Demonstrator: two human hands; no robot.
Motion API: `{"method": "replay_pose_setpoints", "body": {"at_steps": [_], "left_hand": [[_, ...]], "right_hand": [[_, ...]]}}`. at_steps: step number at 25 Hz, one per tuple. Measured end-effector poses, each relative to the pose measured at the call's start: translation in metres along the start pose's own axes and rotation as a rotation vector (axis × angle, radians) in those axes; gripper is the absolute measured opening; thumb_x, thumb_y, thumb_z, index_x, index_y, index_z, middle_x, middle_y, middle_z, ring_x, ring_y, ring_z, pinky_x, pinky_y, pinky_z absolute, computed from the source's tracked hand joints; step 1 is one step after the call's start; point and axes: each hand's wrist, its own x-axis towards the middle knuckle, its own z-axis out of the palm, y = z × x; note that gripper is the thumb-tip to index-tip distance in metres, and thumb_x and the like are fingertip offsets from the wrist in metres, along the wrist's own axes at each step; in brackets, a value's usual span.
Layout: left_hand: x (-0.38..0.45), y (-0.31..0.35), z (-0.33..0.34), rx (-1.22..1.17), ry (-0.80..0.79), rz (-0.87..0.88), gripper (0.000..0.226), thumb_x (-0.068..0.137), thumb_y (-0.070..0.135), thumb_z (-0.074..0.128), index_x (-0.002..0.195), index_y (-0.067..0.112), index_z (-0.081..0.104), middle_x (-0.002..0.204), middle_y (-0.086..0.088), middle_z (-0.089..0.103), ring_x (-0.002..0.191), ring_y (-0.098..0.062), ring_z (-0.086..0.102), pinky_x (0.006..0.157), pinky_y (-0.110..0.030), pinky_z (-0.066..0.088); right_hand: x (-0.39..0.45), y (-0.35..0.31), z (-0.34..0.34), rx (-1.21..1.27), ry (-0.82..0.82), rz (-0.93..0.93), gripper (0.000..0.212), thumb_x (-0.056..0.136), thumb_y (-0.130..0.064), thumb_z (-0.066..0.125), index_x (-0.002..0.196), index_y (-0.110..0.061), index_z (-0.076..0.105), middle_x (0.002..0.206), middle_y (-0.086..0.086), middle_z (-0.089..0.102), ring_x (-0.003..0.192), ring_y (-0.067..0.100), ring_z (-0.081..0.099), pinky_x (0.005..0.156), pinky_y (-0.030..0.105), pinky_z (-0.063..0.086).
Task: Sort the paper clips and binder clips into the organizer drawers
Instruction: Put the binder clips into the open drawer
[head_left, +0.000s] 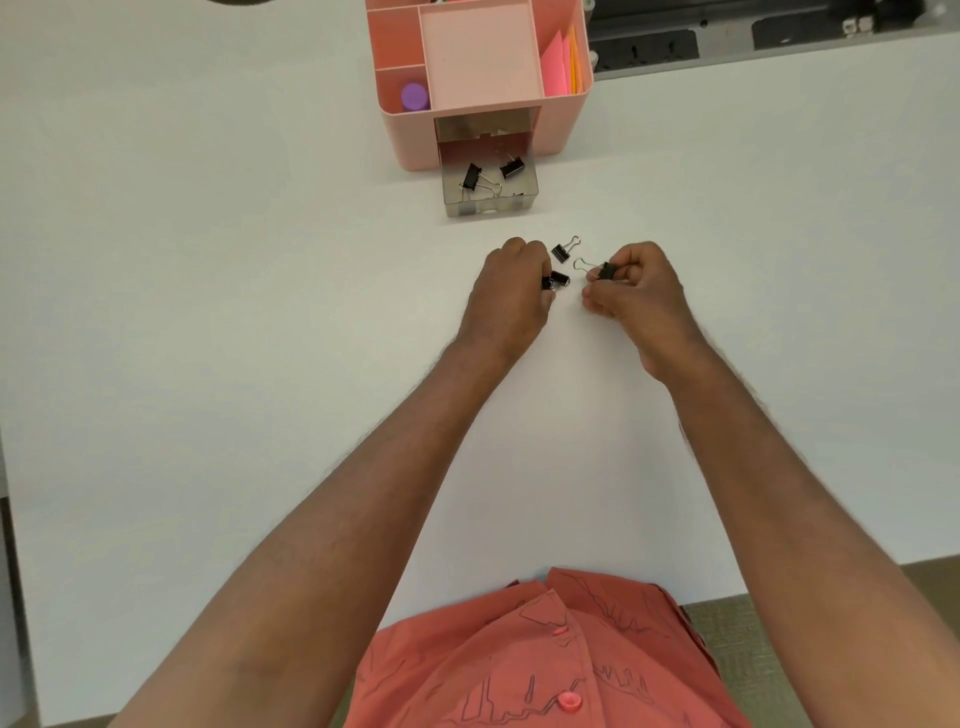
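— Pink plastic at the far edge of the white table (208, 312): is that the organizer (563, 124)?

— Yes. Its smoky, see-through drawer (451, 200) is pulled out toward the person, and two black binder clips lie inside it, one at the left (471, 176), one at the right (512, 168). A purple cap (414, 96) shows in a top compartment, and pink and orange paper (558, 65) stands in the right-hand slot.

— What are the hands doing?

— Both are on the table, just in front of the drawer. The left hand (511, 291) is curled, knuckles up, its fingertips pinching a black binder clip (557, 280) against the table. The right hand (636, 291) pinches another binder clip (605, 270) between thumb and fingers, wire handles pointing left.

— Any others loose?

— One more binder clip (562, 251) lies on the table between the hands, nearer the drawer, touched by neither hand.

— And the person?

— A coral button-up shirt (545, 665) fills the bottom edge.
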Motion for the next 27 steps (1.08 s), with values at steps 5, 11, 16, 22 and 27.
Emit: {"method": "replay_pose_setpoints", "body": {"at_steps": [5,11,16,22,27], "left_hand": [[-0.004,-0.003,-0.003,-0.073,0.013,0.008,0.019,0.084,-0.001,0.060,0.095,0.014,0.058,0.092,0.000,0.060,0.085,-0.021,0.053,0.065,-0.031,0.040],[-0.011,-0.011,-0.006,-0.292,0.025,-0.037,0.013,0.087,0.002,0.066,0.091,0.013,0.062,0.088,0.002,0.065,0.078,-0.014,0.058,0.069,-0.032,0.052],[-0.022,-0.021,-0.017,-0.503,0.073,-0.216,0.011,0.088,0.009,0.076,0.094,0.014,0.068,0.082,0.009,0.067,0.070,0.003,0.060,0.066,-0.010,0.048],[-0.018,-0.016,-0.055,-0.754,0.204,-0.231,0.015,0.087,0.003,0.072,0.099,0.011,0.072,0.088,-0.007,0.074,0.084,-0.026,0.073,0.082,-0.036,0.062],[0.019,-0.021,-0.083,-0.579,0.404,-0.178,0.017,0.086,0.003,0.068,0.094,0.018,0.071,0.089,0.008,0.071,0.079,-0.006,0.066,0.078,-0.021,0.058]], "right_hand": [[-0.008,0.003,0.008,0.105,-0.048,0.035,0.027,0.084,0.000,0.063,0.104,-0.014,0.054,0.088,0.000,0.060,0.078,0.014,0.061,0.080,0.034,0.057],[-0.010,0.002,0.031,-0.480,-0.078,-0.195,0.026,0.092,-0.022,0.069,0.117,-0.026,0.072,0.113,-0.003,0.064,0.091,0.006,0.066,0.085,0.020,0.054],[-0.012,-0.006,0.034,-0.293,-0.166,-0.109,0.010,0.095,-0.019,0.072,0.104,-0.015,0.073,0.094,0.004,0.074,0.078,0.011,0.070,0.084,0.033,0.063],[-0.006,-0.049,0.041,0.021,-0.301,-0.068,0.014,0.095,-0.011,0.072,0.108,-0.007,0.071,0.097,0.011,0.074,0.092,0.020,0.075,0.087,0.032,0.062],[0.020,-0.090,0.052,-0.136,-0.150,-0.263,0.009,0.096,-0.010,0.067,0.104,-0.013,0.069,0.096,0.009,0.074,0.086,0.015,0.075,0.080,0.030,0.063]]}}
